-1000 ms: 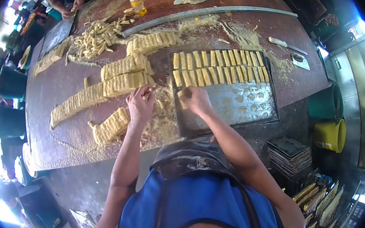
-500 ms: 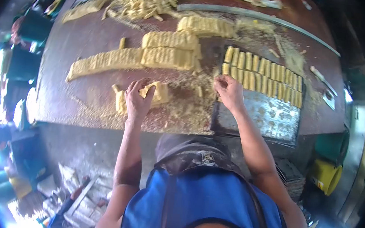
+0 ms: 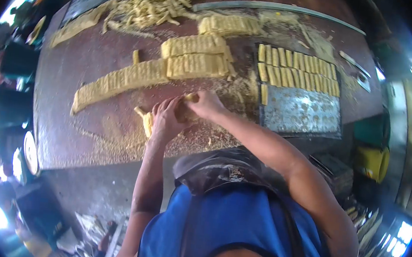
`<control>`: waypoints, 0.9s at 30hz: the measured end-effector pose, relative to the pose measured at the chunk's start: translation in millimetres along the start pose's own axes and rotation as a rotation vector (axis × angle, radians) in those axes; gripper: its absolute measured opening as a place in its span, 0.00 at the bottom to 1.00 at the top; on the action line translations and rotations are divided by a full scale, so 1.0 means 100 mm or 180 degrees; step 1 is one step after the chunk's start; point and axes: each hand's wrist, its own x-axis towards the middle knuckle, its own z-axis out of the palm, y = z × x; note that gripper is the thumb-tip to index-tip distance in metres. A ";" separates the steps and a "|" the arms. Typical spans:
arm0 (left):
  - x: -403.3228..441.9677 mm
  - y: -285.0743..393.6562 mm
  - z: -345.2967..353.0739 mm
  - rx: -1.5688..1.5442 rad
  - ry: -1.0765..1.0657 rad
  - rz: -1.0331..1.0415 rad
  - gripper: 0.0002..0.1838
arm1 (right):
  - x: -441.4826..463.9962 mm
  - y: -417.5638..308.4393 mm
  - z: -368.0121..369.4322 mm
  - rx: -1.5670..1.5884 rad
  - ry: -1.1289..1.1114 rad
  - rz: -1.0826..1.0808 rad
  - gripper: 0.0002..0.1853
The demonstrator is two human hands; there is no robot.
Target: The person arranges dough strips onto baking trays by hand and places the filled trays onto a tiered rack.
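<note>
My left hand is curled over a short row of pale dough sticks near the table's front edge, and it hides most of them. Close beside it, my right hand pinches a dough stick at the row's right end. To the right lies a metal baking tray. Two rows of sticks fill its far part, and a single stick starts another row at the left edge.
Longer dough rows and stacked blocks lie beyond my hands. Farther back are a heap of dough strips and a long metal bar. Crumbs dust the brown table. A scraper lies at the right.
My right hand has moved left from the tray to the short dough row by my left hand. A single stick now lies below the tray's two rows. The view has shifted slightly.
</note>
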 end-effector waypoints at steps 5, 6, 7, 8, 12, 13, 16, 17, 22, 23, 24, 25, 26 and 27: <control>-0.04 -0.07 0.07 -0.0087 0.0250 0.0206 0.46 | -0.14 -0.06 0.02 -0.0576 0.0057 0.0125 0.23; -0.04 -0.09 0.09 -0.0133 0.0233 0.0266 0.46 | -0.15 -0.01 0.01 -0.0339 0.0207 -0.0177 0.18; -0.03 -0.09 0.07 -0.0052 0.0134 0.0202 0.47 | -0.15 0.06 0.00 -0.0116 0.0338 -0.0490 0.14; -0.03 -0.08 0.05 0.0030 0.0046 0.0122 0.47 | -0.08 0.16 -0.10 0.0453 -0.0132 -0.0324 0.16; 0.01 -0.14 0.00 -0.0363 0.0491 0.0241 0.38 | -0.61 0.25 -0.85 0.1785 -0.0163 -0.0074 0.22; 0.01 -0.20 0.01 -0.0397 0.0636 0.0267 0.30 | -0.62 0.48 -1.07 0.1753 0.0120 -0.0157 0.22; -0.01 0.05 -0.17 -0.0530 0.0798 -0.0013 0.25 | -0.66 1.08 -1.61 0.1280 0.1248 0.0146 0.23; 0.02 0.17 -0.16 -0.0443 0.0864 0.0013 0.20 | -0.67 1.17 -1.70 0.1272 0.1226 0.0108 0.23; 0.38 0.91 0.37 -0.0725 0.0687 0.0460 0.18 | -0.65 1.34 -1.85 -0.0552 0.1741 0.0381 0.26; 0.42 1.13 0.45 -0.0682 0.0354 0.0345 0.19 | -0.65 1.41 -1.88 -0.0500 0.1710 0.0344 0.26; 0.47 1.33 0.54 -0.0644 0.0028 0.0223 0.21 | -0.63 1.48 -1.93 -0.0629 0.1733 0.0227 0.29; 0.51 1.50 0.67 -0.0455 0.0021 0.0505 0.21 | -0.62 1.56 -1.97 -0.0757 0.1757 0.0124 0.33; 0.55 1.65 0.80 -0.0276 -0.0003 0.0784 0.22 | -0.68 1.55 -2.00 -0.0714 0.1727 0.0114 0.33; 0.59 1.79 0.91 -0.0171 -0.0080 0.0878 0.24 | -0.73 1.53 -2.02 -0.0674 0.1799 0.0114 0.33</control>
